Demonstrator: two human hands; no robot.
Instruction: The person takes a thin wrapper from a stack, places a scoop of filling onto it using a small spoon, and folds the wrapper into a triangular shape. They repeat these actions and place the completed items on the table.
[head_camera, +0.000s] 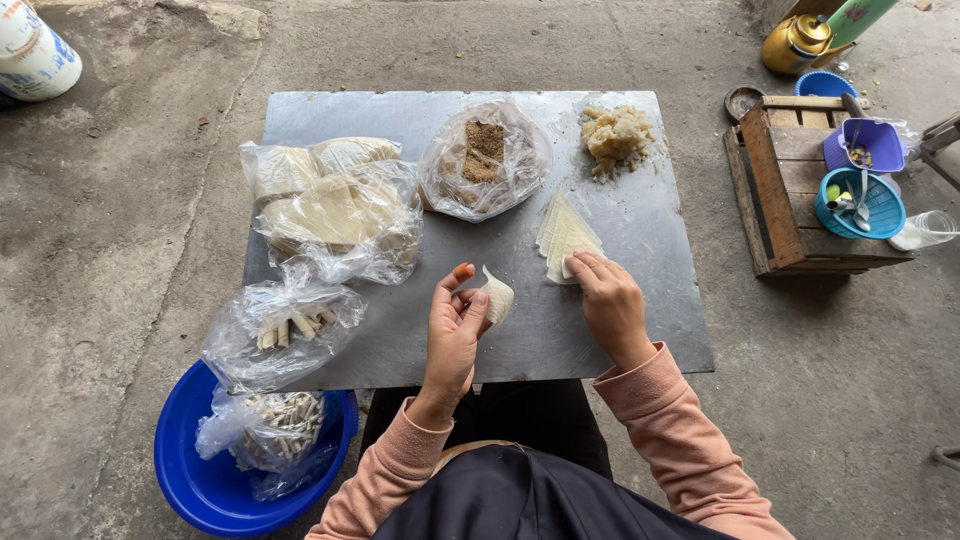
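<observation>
Near the front edge of the table (620, 330), the left hand (452, 335) holds a folded wrapper (497, 296) pinched in its fingers (462, 275). The right hand (610, 300) rests flat, fingers narrow, on the wrapper stack (562, 235), seemingly lifting the next sheet, which needs careful peeling. At the left edge lie bags of rolls (290, 330) and wrappers (335, 215). Farther back are a crumb bag (484, 155) and filling (615, 135). Nothing blocks the hands.

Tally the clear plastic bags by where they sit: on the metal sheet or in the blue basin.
On the metal sheet: 3 bags: wrappers, brown filling, rolls
In the blue basin: 1 bag
Total: 4
</observation>
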